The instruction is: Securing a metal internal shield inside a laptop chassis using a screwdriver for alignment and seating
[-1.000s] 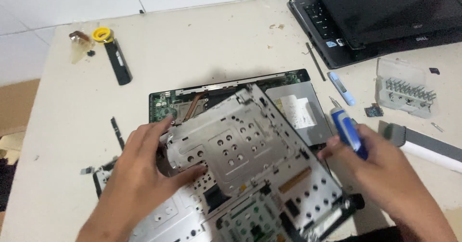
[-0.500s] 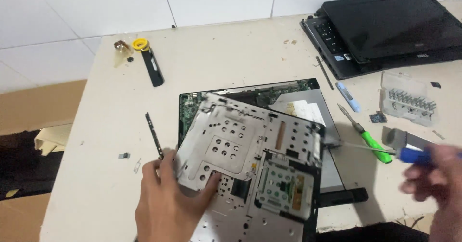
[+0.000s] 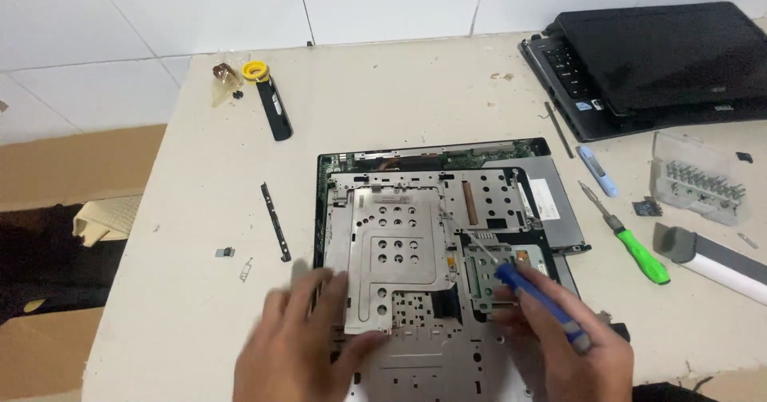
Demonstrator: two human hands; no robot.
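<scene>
My laptop base lies open in the middle of the worktop, its metal plate flat on top and the board's green edge bare at the back, so I judge the teardown well along but the plate not yet off. My left hand rests spread and empty on the plate's near left corner, blurred. My right hand grips a blue screwdriver, tip over the plate.
</scene>
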